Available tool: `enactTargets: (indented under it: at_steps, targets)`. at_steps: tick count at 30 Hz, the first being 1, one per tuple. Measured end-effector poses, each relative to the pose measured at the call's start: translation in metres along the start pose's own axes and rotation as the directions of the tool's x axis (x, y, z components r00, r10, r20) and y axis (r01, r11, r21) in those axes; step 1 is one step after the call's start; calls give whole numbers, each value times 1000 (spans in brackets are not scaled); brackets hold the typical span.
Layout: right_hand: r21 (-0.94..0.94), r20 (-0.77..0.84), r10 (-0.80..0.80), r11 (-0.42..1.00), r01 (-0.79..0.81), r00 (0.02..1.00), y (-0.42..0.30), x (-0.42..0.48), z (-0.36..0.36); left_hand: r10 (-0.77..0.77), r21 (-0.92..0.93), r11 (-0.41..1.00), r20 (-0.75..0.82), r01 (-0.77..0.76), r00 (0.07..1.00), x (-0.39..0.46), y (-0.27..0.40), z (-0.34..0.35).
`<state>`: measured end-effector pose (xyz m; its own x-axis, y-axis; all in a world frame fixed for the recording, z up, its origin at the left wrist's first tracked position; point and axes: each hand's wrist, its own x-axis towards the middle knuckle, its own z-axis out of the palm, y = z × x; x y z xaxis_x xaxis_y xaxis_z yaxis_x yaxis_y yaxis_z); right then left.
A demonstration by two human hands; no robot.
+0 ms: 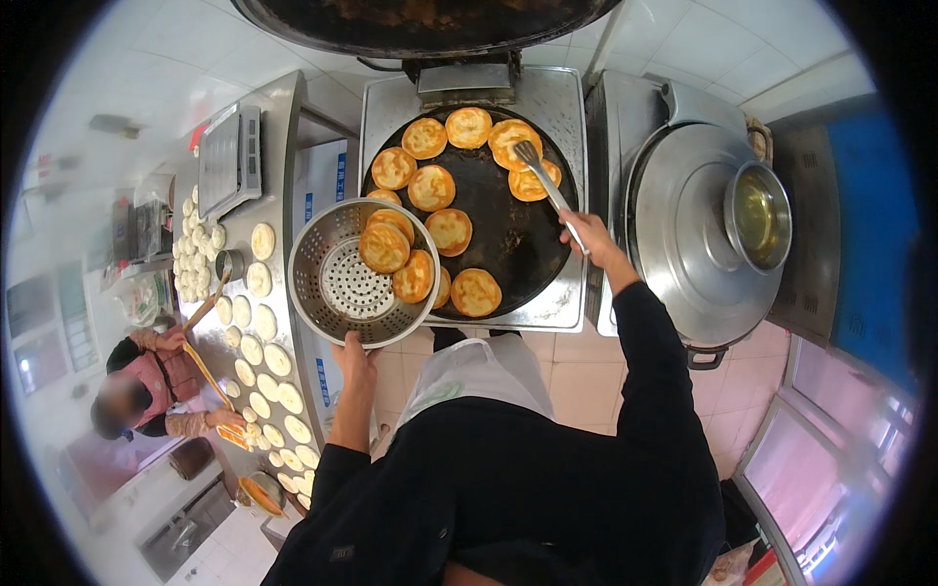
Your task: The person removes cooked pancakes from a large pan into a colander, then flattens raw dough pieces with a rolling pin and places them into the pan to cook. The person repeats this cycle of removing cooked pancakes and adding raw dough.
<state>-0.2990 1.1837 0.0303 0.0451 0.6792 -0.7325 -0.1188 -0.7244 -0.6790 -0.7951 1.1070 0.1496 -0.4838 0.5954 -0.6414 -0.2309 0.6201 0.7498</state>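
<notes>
My left hand (356, 366) grips the near rim of a perforated metal basket (315, 308), which overlaps the left side of a round black griddle (513, 256). Several browned flatbreads (384, 247) lie in the basket against its right side. In my right hand (595, 238) is a metal slotted turner (551, 187). Its blade rests over a golden flatbread (506, 139) at the griddle's upper right, overlapping another flatbread (533, 183). More browned flatbreads (431, 188) lie along the griddle's left side and top. The basket partly hides a few of them.
A large raised griddle lid (432, 33) hangs at the back. To the right, a bowl of yellow liquid (758, 216) sits on a wide metal lid (681, 242). On the left, a steel table (282, 183) holds raw dough rounds (277, 359) and a scale (231, 157); a person (168, 381) works there.
</notes>
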Motion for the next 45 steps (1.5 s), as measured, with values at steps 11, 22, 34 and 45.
enactTargets:
  at_steps: [11, 22, 34, 45]
  targets:
    - [-282, -161, -442, 877, 388, 882, 8, 3, 62, 78, 11, 997, -44, -78, 996, 9, 1, 12]
    - [-364, 76, -415, 835, 413, 907, 29, -121, 259, 80, -30, 996, 65, -78, 995, 24, 3, 20]
    - [-657, -61, -138, 751, 64, 989, 76, -166, 76, 16, -184, 983, -49, -24, 999, 34, -28, -87]
    - [-525, 107, 118, 850, -45, 987, 123, -163, 89, -54, -143, 989, -97, 40, 994, 43, -87, -188]
